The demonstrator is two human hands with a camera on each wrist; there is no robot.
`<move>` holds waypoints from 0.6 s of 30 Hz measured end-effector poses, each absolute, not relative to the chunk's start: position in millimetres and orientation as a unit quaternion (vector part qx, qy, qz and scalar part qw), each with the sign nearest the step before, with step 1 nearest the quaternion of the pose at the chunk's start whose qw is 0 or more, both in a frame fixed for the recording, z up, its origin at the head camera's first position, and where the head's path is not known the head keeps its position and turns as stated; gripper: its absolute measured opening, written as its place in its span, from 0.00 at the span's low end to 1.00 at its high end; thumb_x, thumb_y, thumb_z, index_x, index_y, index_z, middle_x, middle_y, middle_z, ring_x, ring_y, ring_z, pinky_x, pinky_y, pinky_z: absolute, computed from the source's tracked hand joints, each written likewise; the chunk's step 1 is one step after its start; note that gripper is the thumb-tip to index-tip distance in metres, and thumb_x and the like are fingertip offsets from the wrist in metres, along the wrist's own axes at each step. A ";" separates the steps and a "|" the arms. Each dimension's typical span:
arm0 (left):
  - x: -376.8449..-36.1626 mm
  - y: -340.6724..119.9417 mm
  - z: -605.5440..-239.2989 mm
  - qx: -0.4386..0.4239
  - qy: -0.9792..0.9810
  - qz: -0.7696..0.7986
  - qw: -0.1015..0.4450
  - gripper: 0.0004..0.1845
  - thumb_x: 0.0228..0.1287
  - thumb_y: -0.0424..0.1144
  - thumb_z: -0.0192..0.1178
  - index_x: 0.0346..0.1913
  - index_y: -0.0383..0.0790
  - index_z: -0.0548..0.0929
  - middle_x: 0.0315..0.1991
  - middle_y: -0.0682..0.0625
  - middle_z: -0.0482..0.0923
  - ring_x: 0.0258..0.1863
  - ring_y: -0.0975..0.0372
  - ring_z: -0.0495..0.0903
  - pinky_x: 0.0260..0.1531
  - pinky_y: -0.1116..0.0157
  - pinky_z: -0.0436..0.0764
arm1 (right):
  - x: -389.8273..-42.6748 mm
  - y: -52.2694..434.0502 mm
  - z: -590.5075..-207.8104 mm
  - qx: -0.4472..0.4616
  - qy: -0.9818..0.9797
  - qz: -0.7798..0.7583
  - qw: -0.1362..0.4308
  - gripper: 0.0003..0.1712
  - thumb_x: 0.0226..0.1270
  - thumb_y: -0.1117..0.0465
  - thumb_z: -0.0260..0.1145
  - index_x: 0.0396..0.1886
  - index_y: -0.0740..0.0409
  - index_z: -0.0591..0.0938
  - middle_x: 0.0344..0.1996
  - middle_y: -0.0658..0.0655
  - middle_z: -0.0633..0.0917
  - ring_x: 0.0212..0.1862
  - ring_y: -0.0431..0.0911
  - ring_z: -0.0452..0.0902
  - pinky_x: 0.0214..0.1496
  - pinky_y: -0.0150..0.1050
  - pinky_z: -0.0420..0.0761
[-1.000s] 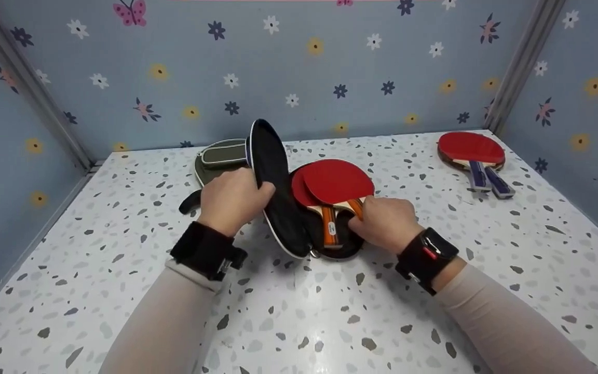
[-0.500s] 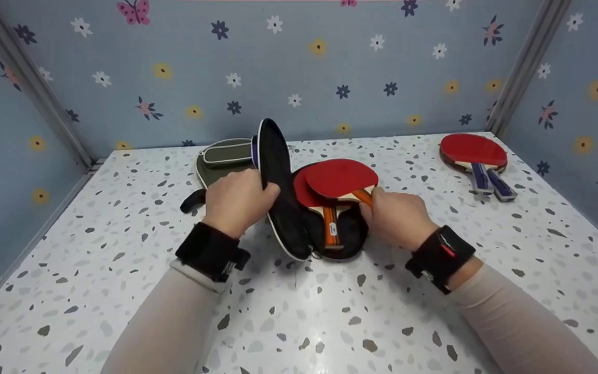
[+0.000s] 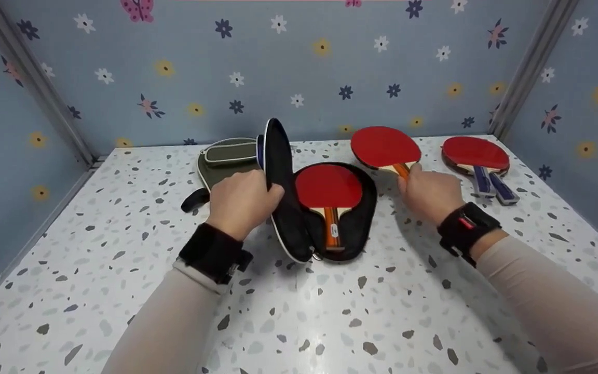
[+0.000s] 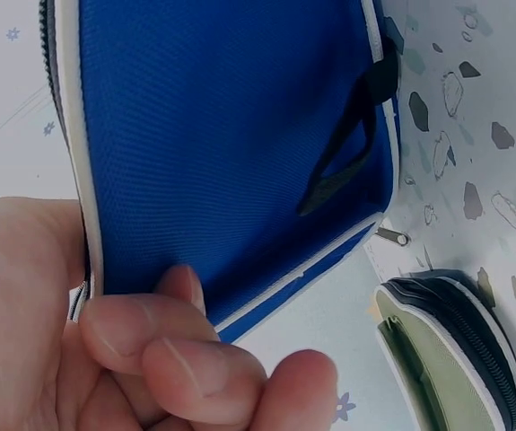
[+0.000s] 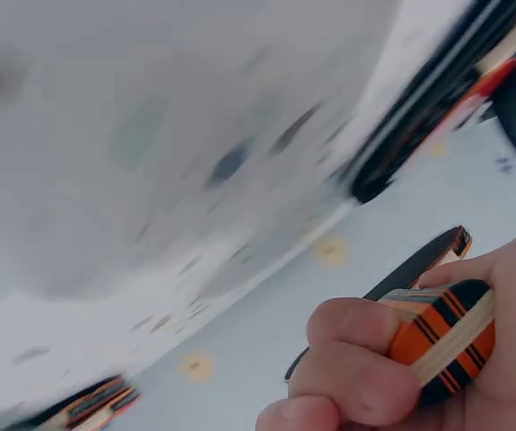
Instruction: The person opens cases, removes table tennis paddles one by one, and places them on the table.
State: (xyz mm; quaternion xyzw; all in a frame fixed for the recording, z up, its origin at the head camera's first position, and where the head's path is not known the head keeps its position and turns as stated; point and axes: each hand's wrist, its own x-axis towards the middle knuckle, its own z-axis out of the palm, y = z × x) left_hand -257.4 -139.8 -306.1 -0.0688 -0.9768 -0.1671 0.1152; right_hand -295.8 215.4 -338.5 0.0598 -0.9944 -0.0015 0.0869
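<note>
My left hand (image 3: 242, 201) pinches the edge of the raised lid of a paddle case (image 3: 278, 187), black inside; in the left wrist view the lid's outer side (image 4: 222, 135) is blue with white piping and a dark strap. A table tennis paddle (image 3: 328, 185) with red rubber and an orange striped handle lies in the case's lower half. My right hand (image 3: 431, 192) grips the handle of a second red paddle (image 3: 386, 147), held above the table to the right of the case. The right wrist view shows my fingers curled round its striped handle (image 5: 450, 346).
Behind my left hand lies an olive green paddle case (image 3: 229, 153), with a dark strap end (image 3: 195, 199) beside it. Two overlapping red paddles (image 3: 475, 151) with blue handles lie at the back right. Flower-patterned panels (image 3: 299, 67) enclose the speckled table (image 3: 299, 322).
My right hand has lifted one orange-handled paddle out of the case and carried it right and back. The other paddle stays inside. My left hand still holds the lid up.
</note>
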 end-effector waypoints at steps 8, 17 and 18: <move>-257.8 -139.2 -310.6 -0.065 -0.978 -0.165 0.107 0.18 0.77 0.48 0.56 0.29 0.42 0.81 0.24 0.45 0.81 0.29 0.47 0.84 0.31 0.49 0.78 | -339.0 232.6 -347.3 0.018 -0.996 -0.081 -0.017 0.25 0.85 0.55 0.57 0.55 0.80 0.77 0.36 0.71 0.81 0.33 0.64 0.83 0.37 0.64 0.86; -257.6 -135.9 -306.4 -0.062 -0.978 -0.164 0.109 0.17 0.76 0.48 0.56 0.30 0.43 0.82 0.25 0.46 0.81 0.30 0.48 0.83 0.32 0.49 0.79 | -356.6 238.2 -356.7 0.011 -0.995 -0.093 -0.038 0.25 0.83 0.58 0.57 0.49 0.84 0.73 0.32 0.70 0.83 0.34 0.62 0.84 0.40 0.62 0.87; -258.0 -135.9 -305.9 -0.063 -0.978 -0.163 0.110 0.17 0.76 0.48 0.56 0.30 0.43 0.82 0.25 0.46 0.82 0.30 0.48 0.83 0.32 0.49 0.79 | -357.6 238.8 -356.8 0.014 -0.995 -0.091 -0.042 0.25 0.83 0.58 0.57 0.50 0.84 0.73 0.32 0.70 0.83 0.34 0.63 0.84 0.40 0.63 0.88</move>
